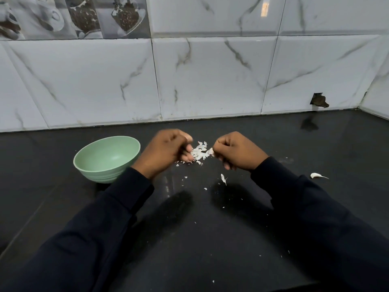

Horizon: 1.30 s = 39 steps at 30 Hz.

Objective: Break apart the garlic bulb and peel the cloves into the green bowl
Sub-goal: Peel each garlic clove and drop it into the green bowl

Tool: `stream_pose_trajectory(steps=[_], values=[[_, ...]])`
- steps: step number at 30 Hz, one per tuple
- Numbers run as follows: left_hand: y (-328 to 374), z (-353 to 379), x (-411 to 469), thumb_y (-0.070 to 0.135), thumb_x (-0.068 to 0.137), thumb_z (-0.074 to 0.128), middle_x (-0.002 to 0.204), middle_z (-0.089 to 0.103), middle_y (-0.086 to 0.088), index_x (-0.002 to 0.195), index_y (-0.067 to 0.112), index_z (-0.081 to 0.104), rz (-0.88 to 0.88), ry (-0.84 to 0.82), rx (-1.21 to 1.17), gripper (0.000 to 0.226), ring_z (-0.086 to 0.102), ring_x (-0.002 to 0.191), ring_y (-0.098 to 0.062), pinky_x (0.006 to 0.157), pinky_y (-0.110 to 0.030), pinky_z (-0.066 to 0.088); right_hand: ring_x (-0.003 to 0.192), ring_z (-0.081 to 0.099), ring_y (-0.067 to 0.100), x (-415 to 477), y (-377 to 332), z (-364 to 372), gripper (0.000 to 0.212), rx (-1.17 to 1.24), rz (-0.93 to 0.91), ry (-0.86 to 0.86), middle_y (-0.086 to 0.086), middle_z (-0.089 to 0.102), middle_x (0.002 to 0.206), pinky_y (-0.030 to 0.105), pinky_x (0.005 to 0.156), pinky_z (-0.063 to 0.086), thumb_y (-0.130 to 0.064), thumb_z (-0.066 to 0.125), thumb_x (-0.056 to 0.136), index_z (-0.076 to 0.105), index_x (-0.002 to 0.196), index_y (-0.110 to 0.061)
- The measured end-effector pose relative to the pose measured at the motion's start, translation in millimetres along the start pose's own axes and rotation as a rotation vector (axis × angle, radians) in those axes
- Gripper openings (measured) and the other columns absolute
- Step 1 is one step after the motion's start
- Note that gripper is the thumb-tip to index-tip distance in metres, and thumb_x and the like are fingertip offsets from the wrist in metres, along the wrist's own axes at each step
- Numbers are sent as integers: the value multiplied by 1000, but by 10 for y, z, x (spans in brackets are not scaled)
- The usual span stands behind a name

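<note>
Right hand (235,151): your fingers are curled in tight, thumb and forefinger pinching a small white piece (211,152) at the tips. Clove or skin, too small to tell.

Left hand (166,148): also curled, and motion-blurred. You can't tell from here whether anything sits inside it.

Both hands hover low over the counter (210,239), near each other but not touching. That is likely so the peelings drop in one place.

Skins (199,153): a loose white heap on the counter between your hands, touching neither the bowl nor the wall. Smaller flakes trail toward you, with one larger scrap (223,178) below the right hand.

Bowl (99,174): green, upright, just beside your left wrist. It sits close enough that a peeled clove needs only a short reach. Its visible inside looks bare, so by my reading little or nothing has gone in yet.

Clove (315,175): one lies alone on the counter, right of your right sleeve and well apart from the bowl. It looks unpeeled and seems to be set aside, waiting.

Bulb: no whole one in view, so the breaking-apart looks done and peeling is the step in hand.

Backdrop: marbled wall tiles (210,81).
</note>
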<state>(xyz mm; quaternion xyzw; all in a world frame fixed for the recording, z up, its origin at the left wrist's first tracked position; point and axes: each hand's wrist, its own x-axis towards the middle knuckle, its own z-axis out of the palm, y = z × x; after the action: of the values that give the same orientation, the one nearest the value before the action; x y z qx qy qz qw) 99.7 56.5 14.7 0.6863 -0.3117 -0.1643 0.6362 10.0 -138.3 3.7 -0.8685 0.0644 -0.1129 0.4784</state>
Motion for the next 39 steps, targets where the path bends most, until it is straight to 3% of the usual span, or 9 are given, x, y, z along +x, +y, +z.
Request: stream_pose_trajectory(steps=[3,7,11,16,22,25,30,36,39], values=[[218,-455,-14,9,99,58,67,67,-6,82,7,64,133,204,464,18,68,54,-13,64,-28,55,43,53,14,13,78,-97,24,-164,43,-108,3,57,58,24,45,41,-13,58,95,66,76,-2],[464,-910,-155,16,89,67,66,73,-3,75,10,70,22,385,926,16,71,62,-11,66,-22,46,46,55,13,25,110,-156,22,-203,25,-178,6,60,59,22,46,45,-15,84,83,67,80,-1],[455,-1141,-169,7,85,71,59,72,-7,71,9,73,-199,412,1021,14,71,73,-18,69,-30,51,55,59,10,42,130,-266,10,-67,22,-180,2,66,69,21,49,50,1,73,88,68,85,-7],[354,-1297,-148,3,81,72,54,70,-3,76,10,76,-385,355,1086,9,70,78,-22,82,-35,54,57,63,13,61,140,-279,32,44,130,-201,3,67,72,20,49,52,2,44,99,73,85,-1],[323,-1423,-128,1,84,74,66,75,-13,77,2,76,-346,308,904,7,74,77,-26,80,-32,53,44,52,10,31,166,-289,19,-37,88,-170,5,64,63,19,42,42,-2,58,95,76,91,0],[365,-1442,-157,-5,88,71,81,76,-21,87,-9,71,-277,293,577,5,76,70,-23,74,-26,62,41,45,9,38,176,-303,14,-41,70,-132,4,59,59,19,40,37,-3,64,91,77,88,-2],[409,-1418,-194,-14,88,62,89,71,-23,99,-14,67,-194,228,96,12,76,73,-20,66,-18,60,44,49,9,65,204,-225,8,-59,38,-124,-1,61,57,21,44,43,-8,73,92,78,88,-4],[414,-1387,-197,-12,85,64,88,73,-21,102,-12,68,-161,171,1,18,76,78,-23,67,-18,58,53,58,16,89,-44,0,26,-101,-200,64,4,65,64,28,51,48,-26,89,80,67,76,-13],[424,-1367,-203,-7,75,69,91,74,-23,98,-12,67,-147,154,-3,23,77,83,-27,69,-20,59,63,66,19,167,-277,263,12,84,-348,65,7,71,72,30,59,55,-18,82,87,74,88,-10]])
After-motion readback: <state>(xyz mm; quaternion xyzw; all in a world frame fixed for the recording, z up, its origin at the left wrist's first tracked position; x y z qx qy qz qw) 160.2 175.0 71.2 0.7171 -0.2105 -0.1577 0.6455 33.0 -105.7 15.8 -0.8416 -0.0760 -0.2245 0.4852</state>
